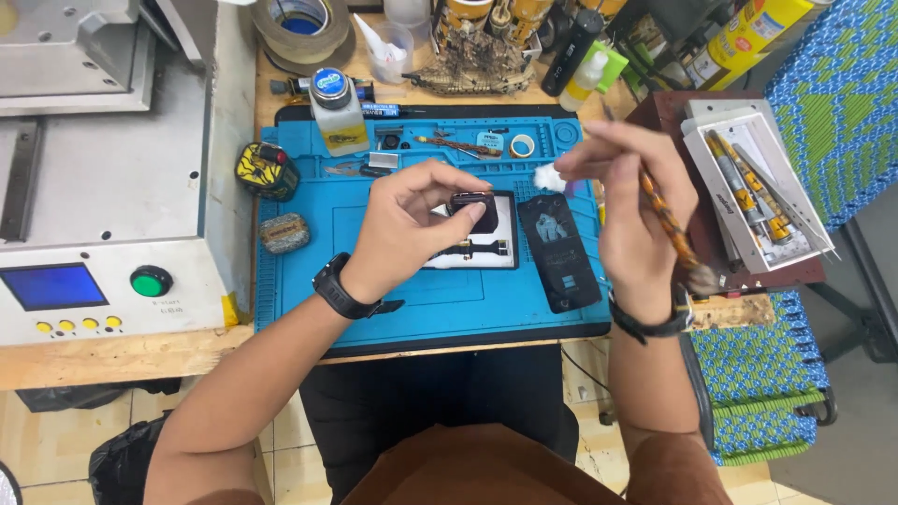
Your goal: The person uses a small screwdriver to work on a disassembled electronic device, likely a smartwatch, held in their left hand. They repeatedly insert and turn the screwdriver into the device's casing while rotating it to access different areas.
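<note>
My left hand (407,220) pinches a small dark, squarish part (472,206) by its edges, just above a white sheet (505,245) on the blue work mat (309,252). My right hand (631,201) holds a tuft of white cotton (547,177) at its fingertips and a thin brown-patterned brush (669,224) along the palm. The cotton hovers to the right of the dark part, a little apart from it. An opened phone back (561,251) lies on the mat under my right hand.
A white bottle (337,112) stands at the mat's far edge with a tape roll (304,23) behind it. A grey machine with a blue screen and green button (150,281) fills the left. A white tray of tools (758,192) sits right. Clutter lines the back.
</note>
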